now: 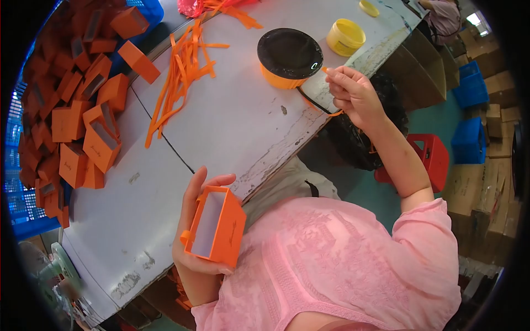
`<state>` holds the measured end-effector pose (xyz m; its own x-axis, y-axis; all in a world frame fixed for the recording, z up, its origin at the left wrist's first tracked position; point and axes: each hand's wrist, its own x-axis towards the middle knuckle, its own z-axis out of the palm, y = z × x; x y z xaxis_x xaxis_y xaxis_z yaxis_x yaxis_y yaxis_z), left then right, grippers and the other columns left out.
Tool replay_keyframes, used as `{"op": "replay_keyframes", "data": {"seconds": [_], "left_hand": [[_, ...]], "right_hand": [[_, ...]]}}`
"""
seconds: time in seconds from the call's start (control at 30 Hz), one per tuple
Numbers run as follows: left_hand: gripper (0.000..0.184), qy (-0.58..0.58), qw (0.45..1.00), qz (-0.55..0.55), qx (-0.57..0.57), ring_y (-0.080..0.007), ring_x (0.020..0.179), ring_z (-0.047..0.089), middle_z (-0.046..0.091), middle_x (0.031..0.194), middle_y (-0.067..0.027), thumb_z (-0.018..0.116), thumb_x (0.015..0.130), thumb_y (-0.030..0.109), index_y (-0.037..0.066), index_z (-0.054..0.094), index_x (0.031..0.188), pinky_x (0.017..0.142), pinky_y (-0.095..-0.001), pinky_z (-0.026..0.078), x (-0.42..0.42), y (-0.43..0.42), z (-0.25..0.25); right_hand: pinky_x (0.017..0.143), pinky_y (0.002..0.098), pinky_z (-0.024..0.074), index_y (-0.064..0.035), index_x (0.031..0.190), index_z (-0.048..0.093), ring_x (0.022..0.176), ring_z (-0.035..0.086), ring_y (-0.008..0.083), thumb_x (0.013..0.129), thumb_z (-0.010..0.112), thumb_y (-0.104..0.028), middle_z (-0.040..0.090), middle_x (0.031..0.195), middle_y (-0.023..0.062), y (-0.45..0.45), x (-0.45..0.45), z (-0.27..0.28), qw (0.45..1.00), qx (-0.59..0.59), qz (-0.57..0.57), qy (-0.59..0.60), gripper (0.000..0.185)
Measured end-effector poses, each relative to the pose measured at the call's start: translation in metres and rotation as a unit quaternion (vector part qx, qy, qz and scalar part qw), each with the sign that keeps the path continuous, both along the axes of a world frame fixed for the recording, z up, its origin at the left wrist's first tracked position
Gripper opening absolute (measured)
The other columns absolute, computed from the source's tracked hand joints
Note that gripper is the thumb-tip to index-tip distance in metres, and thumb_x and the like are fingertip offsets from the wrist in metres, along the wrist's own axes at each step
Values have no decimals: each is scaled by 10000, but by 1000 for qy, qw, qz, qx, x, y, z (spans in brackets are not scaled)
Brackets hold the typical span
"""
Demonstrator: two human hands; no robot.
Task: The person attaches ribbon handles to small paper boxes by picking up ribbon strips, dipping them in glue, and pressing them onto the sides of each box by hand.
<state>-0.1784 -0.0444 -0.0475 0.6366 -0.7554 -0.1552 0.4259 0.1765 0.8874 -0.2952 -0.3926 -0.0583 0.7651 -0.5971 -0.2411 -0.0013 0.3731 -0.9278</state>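
My left hand (192, 243) is wrapped around an orange paper box (229, 231), its pale hollow inside facing up. A short orange ribbon loop (185, 237) sticks out at the box's left side, and small dark writing marks its right face. Over the table's edge, my right hand (356, 96) pinches an orange ribbon (335, 113); one tip shows at the fingertips and another stretch hangs below the palm. Just left of those fingertips stands an orange tub with a black round top (290, 52), which has a small wet-looking spot near its right rim.
Loose orange ribbons (179, 77) lie on the white table (221, 127). Many orange boxes (72, 121) fill a blue crate (22, 207) at left. A yellow tub (346, 37) stands at the back. A black bag (359, 140) and red stool (430, 160) are beyond the table edge.
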Motion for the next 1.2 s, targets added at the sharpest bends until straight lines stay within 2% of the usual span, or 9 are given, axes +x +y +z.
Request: {"op": "replay_keyframes", "data": {"seconds": [0.37, 0.57, 0.63, 0.67, 0.73, 0.77, 0.83, 1.0, 1.2], "left_hand": [[1493, 1, 1000, -16, 18, -250, 1065, 633, 544, 1332, -220, 1005, 249, 385, 23, 340, 1535, 880, -362, 524, 5, -6, -2], [1503, -55, 998, -37, 0, -249, 1072, 617, 530, 1342, -190, 1005, 319, 308, 31, 228, 1575, 894, -359, 509, 18, 0, -12], [1430, -126, 991, -14, 46, -272, 1088, 581, 518, 1334, -179, 989, 436, 249, 24, 164, 1582, 907, -386, 493, 17, 4, -13], [1430, -121, 991, 2, 63, -272, 1088, 581, 518, 1334, -179, 989, 436, 249, 24, 164, 1582, 907, -386, 493, 18, 2, -11], [1299, -514, 850, 10, 117, -316, 1119, 534, 495, 1335, -183, 947, 550, 199, 19, 163, 1570, 940, -429, 462, 26, -16, -11], [1215, -571, 811, 17, 123, -367, 1158, 497, 471, 1354, -206, 921, 603, 200, 4, 186, 1550, 995, -461, 408, 25, -24, -8], [1162, -621, 767, 38, 156, -383, 1164, 490, 476, 1351, -201, 905, 630, 201, -4, 212, 1540, 1016, -468, 379, 22, -32, -11], [1065, -672, 725, 75, 133, -366, 1161, 505, 493, 1339, -182, 882, 650, 190, -4, 292, 1515, 996, -474, 375, 21, -39, -15], [983, -684, 716, 70, 123, -343, 1154, 527, 509, 1319, -164, 852, 634, 147, 4, 371, 1480, 975, -463, 385, 15, -40, -6]], "right_hand": [[443, 202, 198, -130, 746, 477, 521, 245, 11, 944, 668, -185, 362, 650, -89, -3, 16, -5, 999, 42, 0, 16, 280], [440, 210, 200, -138, 749, 460, 512, 244, 11, 951, 645, -168, 351, 650, -89, 2, -2, -3, 998, 19, -38, 45, 275], [461, 210, 259, -118, 780, 506, 516, 295, 17, 967, 631, -161, 389, 651, -77, 17, -9, 8, 999, 15, 2, 28, 229], [503, 211, 318, -93, 819, 541, 562, 372, 34, 974, 627, -149, 442, 687, -56, 31, -8, 15, 997, -57, 55, 4, 186], [602, 221, 415, -46, 880, 595, 699, 500, 70, 976, 633, -121, 536, 783, -10, 64, -3, 20, 978, -107, 168, -61, 128], [659, 229, 452, -23, 902, 615, 789, 553, 90, 970, 644, -105, 576, 841, 16, 79, 0, 20, 966, -89, 223, -96, 110], [833, 330, 512, 1, 819, 583, 889, 613, 179, 941, 596, 12, 549, 966, 69, 97, 5, 23, 916, -207, 333, -88, 123], [624, 219, 442, -1, 806, 583, 764, 550, 85, 913, 682, -40, 584, 943, 60, 122, 16, 24, 894, -268, 354, -53, 151], [569, 238, 438, 11, 797, 561, 660, 527, 100, 868, 682, 0, 573, 926, 64, 129, 22, 22, 882, -320, 342, -50, 141]]}}
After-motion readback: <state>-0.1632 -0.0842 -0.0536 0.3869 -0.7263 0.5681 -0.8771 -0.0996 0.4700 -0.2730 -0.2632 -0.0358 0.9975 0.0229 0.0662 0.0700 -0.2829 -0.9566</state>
